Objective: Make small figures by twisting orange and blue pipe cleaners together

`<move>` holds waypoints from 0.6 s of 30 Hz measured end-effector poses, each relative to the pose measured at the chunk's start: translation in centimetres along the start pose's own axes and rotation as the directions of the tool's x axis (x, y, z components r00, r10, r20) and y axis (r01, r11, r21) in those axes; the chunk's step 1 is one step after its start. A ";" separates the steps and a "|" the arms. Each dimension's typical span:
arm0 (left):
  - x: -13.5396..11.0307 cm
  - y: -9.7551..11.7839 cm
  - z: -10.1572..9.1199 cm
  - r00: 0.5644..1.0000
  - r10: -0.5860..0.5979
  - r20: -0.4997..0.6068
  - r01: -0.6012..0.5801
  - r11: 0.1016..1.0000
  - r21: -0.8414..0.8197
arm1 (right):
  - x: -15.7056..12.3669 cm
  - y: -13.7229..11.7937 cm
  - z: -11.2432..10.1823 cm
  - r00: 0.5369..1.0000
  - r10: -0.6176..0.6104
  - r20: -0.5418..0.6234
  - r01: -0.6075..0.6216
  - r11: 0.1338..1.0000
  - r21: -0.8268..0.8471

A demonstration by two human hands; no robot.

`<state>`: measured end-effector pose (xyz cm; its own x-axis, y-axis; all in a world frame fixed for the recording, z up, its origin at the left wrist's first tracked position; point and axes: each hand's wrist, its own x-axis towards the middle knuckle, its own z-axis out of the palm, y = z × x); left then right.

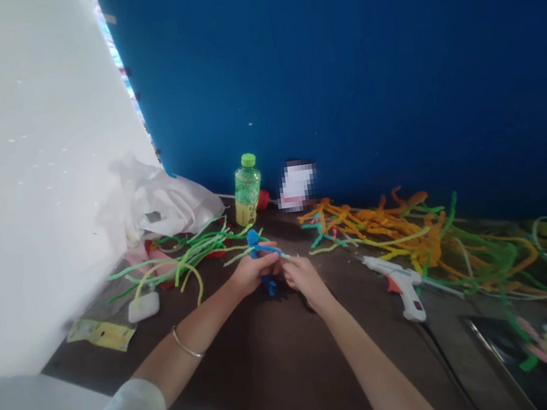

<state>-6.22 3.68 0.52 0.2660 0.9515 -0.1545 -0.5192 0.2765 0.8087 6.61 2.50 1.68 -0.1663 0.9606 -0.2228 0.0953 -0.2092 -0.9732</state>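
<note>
My left hand (250,274) and my right hand (303,275) meet over the brown table (274,359), both closed on a blue pipe cleaner piece (257,244). Its twisted blue top sticks up above my left fingers, and a short blue end hangs below between my hands. A pale green stem runs across from it toward my right fingers. A thin bangle sits on my left wrist.
Green and yellow pipe cleaners (184,257) lie at left, orange and green ones (407,227) at right. A white glue gun (399,282) rests right of my hands. A green bottle (247,191) and white plastic bag (172,201) stand against the blue wall.
</note>
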 end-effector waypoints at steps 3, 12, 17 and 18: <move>-0.1 0.1 0.2 0.999 0.032 0.023 -0.033 0.999 0.036 | -0.2 0.1 0.5 0.999 0.020 0.029 -0.019 1.000 -0.012; 0.5 -0.1 0.1 0.982 0.166 -0.094 -0.156 0.982 0.108 | -0.7 -1.0 -0.3 0.974 -0.224 0.031 0.217 0.885 -0.411; 0.7 -0.4 0.0 0.965 0.190 -0.181 -0.165 0.976 0.145 | -1.1 -1.5 -0.8 0.933 -0.341 0.117 0.337 0.710 -0.619; 0.7 -0.4 0.0 0.961 0.195 -0.197 -0.165 0.974 0.158 | -1.1 -1.5 -0.9 0.929 -0.349 0.120 0.341 0.689 -0.639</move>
<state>-5.88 4.20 0.08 -0.0053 0.9947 -0.1028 -0.4212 0.0910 0.9024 7.57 1.89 3.48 -0.3053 0.9439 0.1256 0.6363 0.3004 -0.7106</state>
